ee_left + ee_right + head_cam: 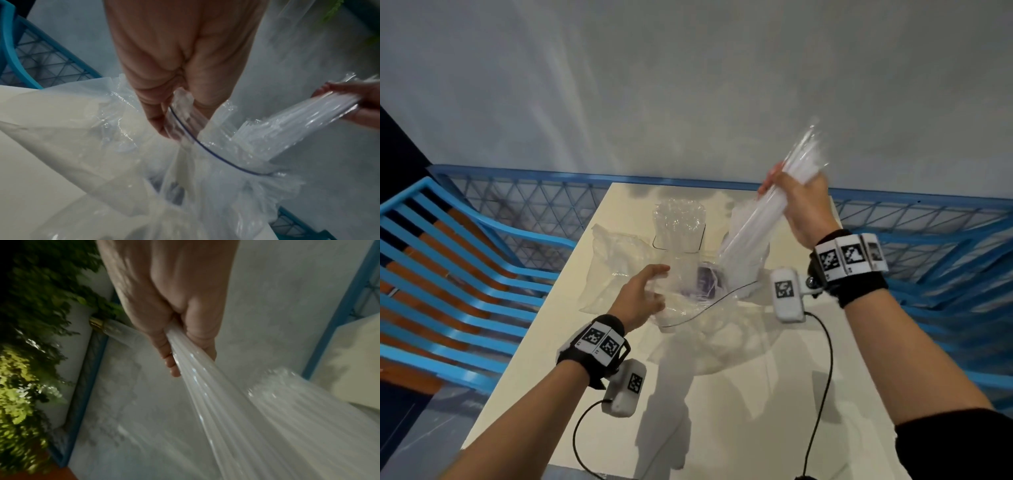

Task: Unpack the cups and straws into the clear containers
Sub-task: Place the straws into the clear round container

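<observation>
My right hand (796,202) grips a wrapped bundle of clear straws (753,219), held slanted above the table with its lower end inside a clear zip bag (698,301). The same bundle of straws (236,402) runs from my right hand (174,337) in the right wrist view. My left hand (642,294) pinches the rim of the zip bag (216,154), at its dark blue seal line, seen under my left hand (174,113). A clear container (678,228) holding stacked clear cups stands upright behind the bag.
The cream table (739,394) bears crumpled clear plastic wrap (613,270) at the left. A blue mesh railing (524,202) runs behind and beside the table, with a blue slatted bench (448,274) at the left. Cables hang from both wrist cameras.
</observation>
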Available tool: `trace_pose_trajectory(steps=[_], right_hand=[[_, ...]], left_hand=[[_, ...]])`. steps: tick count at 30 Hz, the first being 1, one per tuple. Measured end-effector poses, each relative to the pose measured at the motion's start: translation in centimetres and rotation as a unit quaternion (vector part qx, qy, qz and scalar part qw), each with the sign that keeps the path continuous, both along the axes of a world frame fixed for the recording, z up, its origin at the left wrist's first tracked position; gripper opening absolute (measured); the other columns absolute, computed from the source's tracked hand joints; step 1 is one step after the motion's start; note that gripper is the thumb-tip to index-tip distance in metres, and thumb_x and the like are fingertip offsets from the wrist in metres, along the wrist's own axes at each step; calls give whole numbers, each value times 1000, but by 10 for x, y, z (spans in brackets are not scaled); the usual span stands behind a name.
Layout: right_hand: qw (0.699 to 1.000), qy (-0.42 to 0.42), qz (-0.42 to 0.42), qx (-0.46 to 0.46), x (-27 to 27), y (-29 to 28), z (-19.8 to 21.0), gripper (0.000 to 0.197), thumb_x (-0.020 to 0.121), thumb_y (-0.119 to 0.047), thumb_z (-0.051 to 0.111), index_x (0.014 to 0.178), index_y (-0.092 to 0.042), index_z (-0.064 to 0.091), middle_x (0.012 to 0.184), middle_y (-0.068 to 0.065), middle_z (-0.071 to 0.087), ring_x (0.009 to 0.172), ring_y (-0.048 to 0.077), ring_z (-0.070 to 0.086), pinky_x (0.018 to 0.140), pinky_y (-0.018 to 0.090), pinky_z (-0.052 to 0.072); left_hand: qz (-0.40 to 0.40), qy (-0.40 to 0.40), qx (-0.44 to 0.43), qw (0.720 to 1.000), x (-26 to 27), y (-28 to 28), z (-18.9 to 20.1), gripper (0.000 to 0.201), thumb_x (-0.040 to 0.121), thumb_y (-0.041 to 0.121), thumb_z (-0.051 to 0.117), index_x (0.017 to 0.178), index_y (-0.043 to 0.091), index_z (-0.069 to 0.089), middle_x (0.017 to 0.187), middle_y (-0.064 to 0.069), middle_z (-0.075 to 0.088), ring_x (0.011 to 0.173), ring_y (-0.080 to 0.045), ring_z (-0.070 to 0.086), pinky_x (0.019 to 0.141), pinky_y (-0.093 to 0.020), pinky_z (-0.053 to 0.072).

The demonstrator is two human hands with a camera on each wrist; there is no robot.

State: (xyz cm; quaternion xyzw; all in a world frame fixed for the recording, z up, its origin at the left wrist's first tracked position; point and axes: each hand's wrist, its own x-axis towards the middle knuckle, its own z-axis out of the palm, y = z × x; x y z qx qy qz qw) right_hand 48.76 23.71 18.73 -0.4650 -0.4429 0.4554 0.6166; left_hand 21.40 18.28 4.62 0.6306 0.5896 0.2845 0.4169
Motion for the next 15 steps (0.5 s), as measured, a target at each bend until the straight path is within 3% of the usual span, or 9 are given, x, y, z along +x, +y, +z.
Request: trace_pose_trajectory(steps=[7,10,13,15], right_hand=[[992,87,-25,84,22,0,31,11,85,1,61,84,-9,57,65,8,60,64,25,60,69,40,55],[990,103,-29,93,27,0,33,10,85,-1,61,85,-9,55,65,7,60,65,25,61,69,39,55],[992,94,-37,79,32,6,30,12,85,-1,61,82,-11,56,66,5,60,66,24,61,70,39,54],[996,39,-43,64,33,12,27,13,84,-2,60,78,-13,58,67,5,60,66,23,63,71,38,55]], left_hand=[[-8,-10,53,999,5,-10,5,70,74,-17,58,130,26,50,128,13,56,91,-12,64,81,-25,52],[-9,-15,53,998,7,-9,5,64,75,-12,64,125,27,52,126,7,60,87,-14,65,81,-25,53],[-10,-2,-35,999,7,-5,1,53,80,8,73,123,29,53,127,-3,61,87,-19,64,72,-25,52],[-19,63,-79,995,6,-6,-2,56,80,31,75,130,29,50,135,-5,55,114,-21,58,87,-29,48]])
